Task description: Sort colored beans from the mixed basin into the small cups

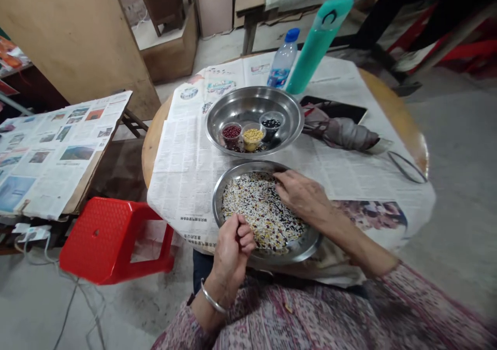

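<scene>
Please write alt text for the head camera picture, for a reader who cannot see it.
A person's right hand and left hand rest in a metal dish of mixed beans on a round table covered with newspaper. Behind it, a second metal dish holds three small cups of red, yellow and black beans.

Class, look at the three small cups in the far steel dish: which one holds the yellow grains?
The middle cup holds the yellow grains. The cup to its left holds red beans, and the one to its right, slightly farther back, holds black ones.

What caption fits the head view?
Both hands, left hand and right hand, in metal pan of mixed beans.
</scene>
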### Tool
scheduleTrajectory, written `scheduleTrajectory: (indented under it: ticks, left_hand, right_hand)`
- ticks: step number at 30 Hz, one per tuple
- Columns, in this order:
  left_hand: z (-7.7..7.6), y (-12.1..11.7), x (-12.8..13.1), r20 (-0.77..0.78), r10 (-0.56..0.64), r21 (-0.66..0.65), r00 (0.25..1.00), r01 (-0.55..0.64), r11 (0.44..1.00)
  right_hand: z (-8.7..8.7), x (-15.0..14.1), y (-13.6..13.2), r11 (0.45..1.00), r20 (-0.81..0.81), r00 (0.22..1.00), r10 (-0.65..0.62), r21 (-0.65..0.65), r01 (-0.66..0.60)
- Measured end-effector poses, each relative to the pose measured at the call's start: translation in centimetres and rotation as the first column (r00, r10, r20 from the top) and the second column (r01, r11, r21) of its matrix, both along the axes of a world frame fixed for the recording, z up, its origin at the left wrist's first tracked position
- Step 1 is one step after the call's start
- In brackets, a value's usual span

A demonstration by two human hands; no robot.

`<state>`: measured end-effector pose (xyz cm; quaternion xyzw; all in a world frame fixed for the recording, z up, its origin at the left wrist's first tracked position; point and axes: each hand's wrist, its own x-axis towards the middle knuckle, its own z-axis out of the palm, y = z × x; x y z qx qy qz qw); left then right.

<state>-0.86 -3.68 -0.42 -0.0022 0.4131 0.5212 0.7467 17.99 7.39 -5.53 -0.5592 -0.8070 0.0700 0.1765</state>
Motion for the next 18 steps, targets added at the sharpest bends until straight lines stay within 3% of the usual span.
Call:
scheduleTrajectory:
  ticks: [5, 12, 15, 18]
  left_hand:
    - [0.6, -0.3, -0.7, -0.056, 0.020, 0.082, 0.998, -0.015, 0.997]
    - [0.3, -0.2, -1.4, -0.119, 0.099, 0.073, 0.988, -0.091, 0.993]
    - [0.2, -0.1, -1.4, -0.092, 0.111, 0.069, 0.990, -0.105, 0.992]
    - [0.3, -0.2, -1.1, -0.058, 0.110, 0.051, 0.992, -0.107, 0.993]
  right_hand:
    - [0.0, -1.2, -1.3, 0.996, 0.013, 0.999, 0.051, -0.073, -0.050]
    - [0.1, -0.7, -6.0, 0.931, -0.182, 0.927, 0.327, -0.109, -0.350]
    - [0.1, -0.9, -7.5, 0.928, -0.223, 0.910, 0.348, -0.054, -0.368]
    - [0.1, -1.2, -7.5, 0.927, -0.245, 0.904, 0.350, -0.047, -0.372]
